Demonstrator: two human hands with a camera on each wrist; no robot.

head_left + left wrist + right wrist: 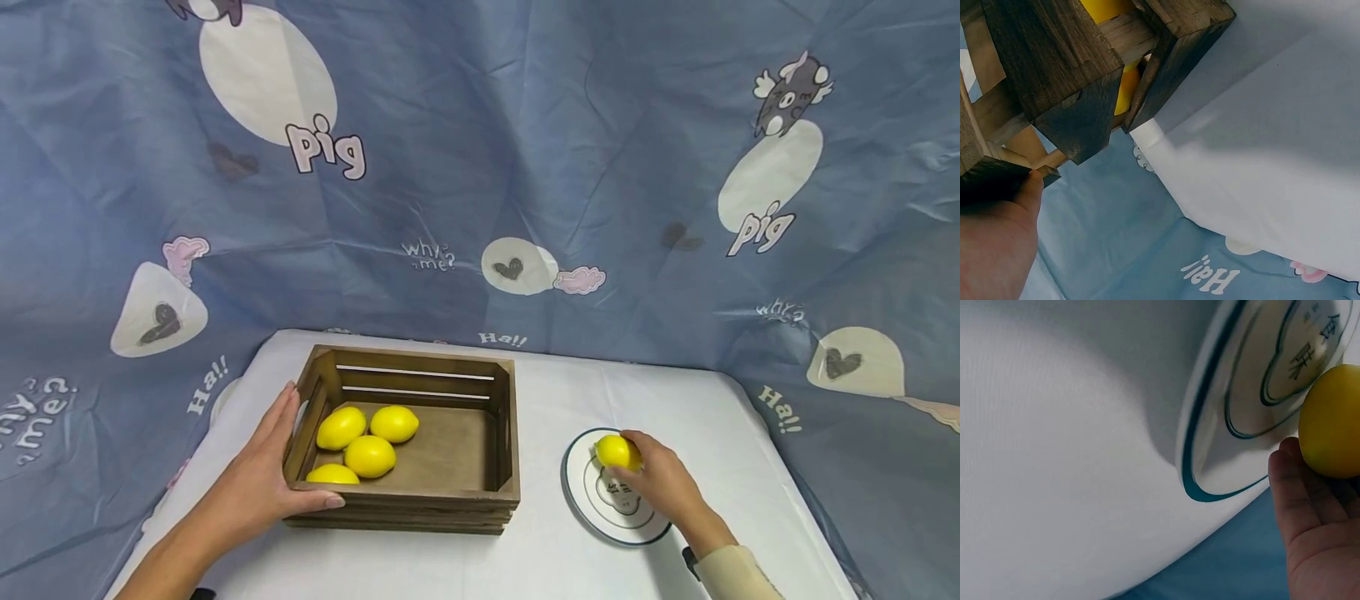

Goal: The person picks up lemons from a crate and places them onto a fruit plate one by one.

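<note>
Four yellow lemons (370,457) lie in the left part of a brown slatted wooden crate (427,497). My left hand (262,475) rests at the crate's front left corner, its fingers straight along the left side and the thumb on the front rim. In the left wrist view the thumb (1030,197) touches a slat's end. My right hand (670,483) holds another lemon (618,452) between thumb and fingers over a round white plate (592,507) with a dark blue-green rim. The right wrist view shows this lemon (1335,422) against the fingers, beside the plate's printed centre.
A white cloth (555,550) covers the table under crate and plate. Blue printed fabric (450,167) hangs behind the table and along both sides. Bare white cloth lies between the crate and the plate.
</note>
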